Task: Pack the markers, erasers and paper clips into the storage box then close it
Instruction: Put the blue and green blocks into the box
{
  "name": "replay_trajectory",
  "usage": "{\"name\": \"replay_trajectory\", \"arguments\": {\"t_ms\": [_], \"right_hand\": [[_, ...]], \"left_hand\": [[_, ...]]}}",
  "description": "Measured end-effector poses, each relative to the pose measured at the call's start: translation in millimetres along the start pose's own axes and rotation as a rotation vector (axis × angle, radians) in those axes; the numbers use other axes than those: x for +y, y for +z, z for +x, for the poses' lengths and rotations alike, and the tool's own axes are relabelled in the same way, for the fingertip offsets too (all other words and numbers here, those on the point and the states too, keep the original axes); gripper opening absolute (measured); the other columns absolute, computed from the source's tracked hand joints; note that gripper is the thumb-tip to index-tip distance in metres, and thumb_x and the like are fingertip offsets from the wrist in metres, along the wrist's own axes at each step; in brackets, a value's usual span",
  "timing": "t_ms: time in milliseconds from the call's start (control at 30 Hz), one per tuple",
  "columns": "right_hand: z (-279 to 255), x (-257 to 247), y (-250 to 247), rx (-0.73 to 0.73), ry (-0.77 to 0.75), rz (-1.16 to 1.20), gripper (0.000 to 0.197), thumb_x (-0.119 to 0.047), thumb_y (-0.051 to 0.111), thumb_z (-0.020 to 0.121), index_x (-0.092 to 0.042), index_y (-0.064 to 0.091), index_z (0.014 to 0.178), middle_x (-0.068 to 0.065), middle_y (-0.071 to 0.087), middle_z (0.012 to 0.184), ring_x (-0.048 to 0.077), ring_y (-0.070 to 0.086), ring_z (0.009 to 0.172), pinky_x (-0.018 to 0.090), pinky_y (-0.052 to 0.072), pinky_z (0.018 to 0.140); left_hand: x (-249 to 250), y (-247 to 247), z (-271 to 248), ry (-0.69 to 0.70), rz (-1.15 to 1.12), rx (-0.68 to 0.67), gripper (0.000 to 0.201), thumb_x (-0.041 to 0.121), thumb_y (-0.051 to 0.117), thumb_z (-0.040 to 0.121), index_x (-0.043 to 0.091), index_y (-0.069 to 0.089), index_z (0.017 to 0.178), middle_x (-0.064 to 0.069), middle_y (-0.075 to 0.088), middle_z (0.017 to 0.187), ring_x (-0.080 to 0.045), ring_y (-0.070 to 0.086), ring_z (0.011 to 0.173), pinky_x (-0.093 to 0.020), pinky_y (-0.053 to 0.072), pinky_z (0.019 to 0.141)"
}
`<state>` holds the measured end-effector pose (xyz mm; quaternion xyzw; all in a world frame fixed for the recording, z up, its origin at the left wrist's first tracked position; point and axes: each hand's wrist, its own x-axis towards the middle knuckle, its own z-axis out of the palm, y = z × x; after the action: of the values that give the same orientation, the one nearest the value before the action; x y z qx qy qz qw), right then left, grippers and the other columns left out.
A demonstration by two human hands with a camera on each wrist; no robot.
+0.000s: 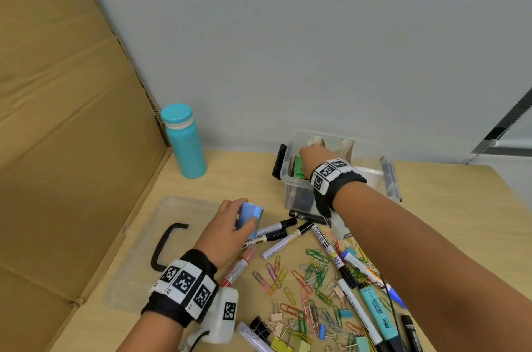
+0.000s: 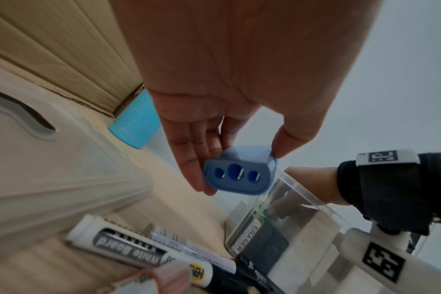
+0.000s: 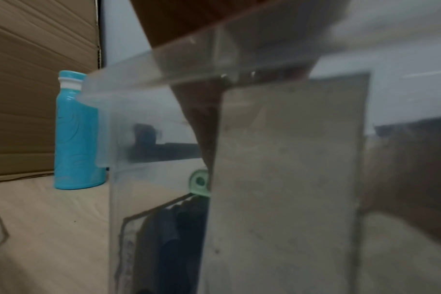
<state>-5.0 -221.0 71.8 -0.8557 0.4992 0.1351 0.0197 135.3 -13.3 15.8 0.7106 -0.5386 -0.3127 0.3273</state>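
Observation:
My left hand (image 1: 230, 225) pinches a blue block with three round holes (image 2: 237, 175) between thumb and fingers, lifted just above the markers (image 1: 288, 239). My right hand (image 1: 312, 154) reaches down into the clear storage box (image 1: 296, 181). Its fingertips (image 2: 274, 210), seen through the wall, touch a green block (image 1: 299, 167) inside; whether they grip it is hidden. A black board eraser (image 2: 249, 236) stands in the box too. Coloured paper clips (image 1: 313, 274) and more markers lie scattered in front.
The clear lid (image 1: 178, 207) with its black handle (image 1: 167, 248) lies flat at the left. A teal bottle (image 1: 184, 144) stands behind it by the cardboard wall (image 1: 57, 121). Binder clips (image 1: 276, 323) and a highlighter (image 1: 377, 314) lie near the front edge.

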Motion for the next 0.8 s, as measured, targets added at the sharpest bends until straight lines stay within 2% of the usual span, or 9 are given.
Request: {"name": "replay_trajectory", "arguments": {"t_ms": [100,367,467,533,600,667,733,800], "right_hand": [[-3,-2,4,0.022,-0.004,-0.017,0.024,0.001,0.048,0.092,-0.002,0.06,0.114,0.016,0.062,0.114,0.03,0.064,0.102,0.029,0.042,0.07],[-7,-3,2,0.069,-0.039,0.018,0.02,0.001,0.05,0.091,-0.002,0.062,0.106,0.014,0.063,0.109,0.029,0.065,0.096,0.03,0.046,0.069],[-14,3,-1,0.243,-0.075,0.184,0.014,-0.006,0.05,0.092,-0.006,0.061,0.101,0.011,0.06,0.104,0.029,0.062,0.094,0.034,0.05,0.076],[-28,11,-4,0.433,-0.092,0.398,0.011,-0.013,0.05,0.093,-0.01,0.061,0.094,0.007,0.06,0.096,0.024,0.061,0.084,0.032,0.051,0.074],[-49,17,-8,0.55,-0.103,0.611,0.011,-0.019,0.053,0.093,-0.014,0.062,0.091,0.001,0.062,0.089,0.017,0.061,0.078,0.027,0.05,0.071],[-71,20,-12,0.472,-0.135,0.804,0.012,-0.025,0.055,0.093,-0.016,0.063,0.091,-0.003,0.063,0.083,0.014,0.062,0.075,0.028,0.052,0.072],[-88,19,-16,0.211,-0.182,0.989,0.024,-0.035,0.054,0.094,-0.013,0.065,0.098,0.0,0.067,0.085,0.015,0.067,0.073,0.032,0.057,0.075],[-98,19,-19,-0.09,-0.201,1.222,0.039,-0.043,0.046,0.097,-0.011,0.062,0.113,0.008,0.068,0.101,0.021,0.071,0.079,0.033,0.059,0.077]], "left_hand": [[-1,0,-4,0.002,0.001,0.011,0.05,0.034,0.048,0.095,0.02,0.036,0.141,0.004,0.043,0.126,-0.012,0.053,0.109,-0.03,0.049,0.095],[5,1,-16,0.038,0.0,0.018,0.05,0.035,0.049,0.094,0.022,0.037,0.141,0.006,0.043,0.124,-0.009,0.053,0.108,-0.023,0.049,0.091],[13,-6,-16,0.084,-0.009,0.073,0.045,0.033,0.051,0.094,0.023,0.041,0.137,0.007,0.045,0.123,-0.004,0.056,0.102,-0.018,0.05,0.083],[21,-11,-14,0.124,-0.041,0.135,0.042,0.032,0.055,0.092,0.026,0.045,0.133,0.009,0.048,0.121,0.0,0.058,0.098,-0.014,0.05,0.077],[33,-14,-8,0.179,-0.068,0.194,0.041,0.031,0.059,0.089,0.025,0.048,0.129,0.009,0.049,0.118,0.0,0.059,0.096,-0.017,0.052,0.079],[49,-11,1,0.25,-0.052,0.237,0.041,0.03,0.063,0.086,0.023,0.051,0.125,0.008,0.048,0.115,-0.001,0.058,0.097,-0.019,0.053,0.083],[68,-2,14,0.325,-0.025,0.259,0.044,0.03,0.066,0.084,0.022,0.052,0.125,0.008,0.046,0.114,-0.003,0.056,0.099,-0.02,0.052,0.085],[83,10,32,0.389,-0.009,0.261,0.047,0.031,0.068,0.083,0.02,0.052,0.126,0.007,0.045,0.114,-0.006,0.055,0.101,-0.024,0.052,0.087]]}}
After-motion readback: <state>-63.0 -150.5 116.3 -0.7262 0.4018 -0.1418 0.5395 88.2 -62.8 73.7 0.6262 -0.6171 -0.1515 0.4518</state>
